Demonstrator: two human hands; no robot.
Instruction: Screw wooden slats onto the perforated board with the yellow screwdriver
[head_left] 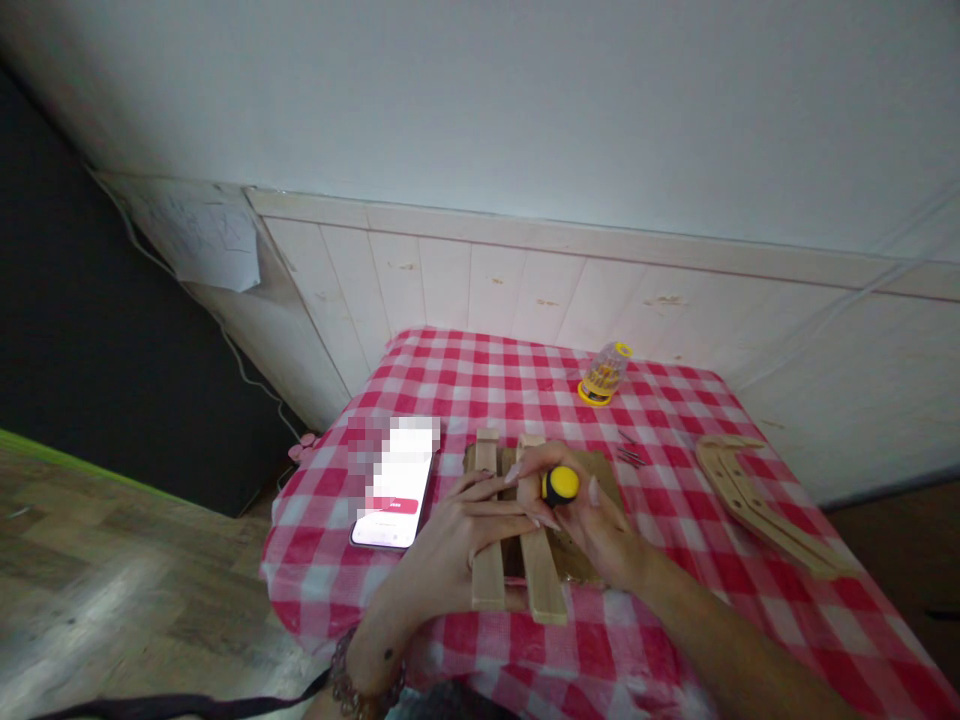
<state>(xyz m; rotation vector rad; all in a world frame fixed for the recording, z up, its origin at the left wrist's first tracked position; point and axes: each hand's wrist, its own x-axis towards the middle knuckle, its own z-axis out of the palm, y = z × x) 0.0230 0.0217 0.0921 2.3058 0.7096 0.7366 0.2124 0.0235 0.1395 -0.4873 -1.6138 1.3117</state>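
My right hand is closed around a screwdriver with a yellow and black handle, held upright over a small wooden assembly of slats on the table. My left hand rests on the slats with fingers stretched out, its fingertips touching the screwdriver and the right hand's fingers. The screwdriver's tip is hidden by the hands. The table carries a red and white checked cloth.
A phone with a lit screen lies left of the slats. A clear jar with a yellow lid lies at the back. A few loose bits and curved wooden pieces lie to the right. The wall stands close behind.
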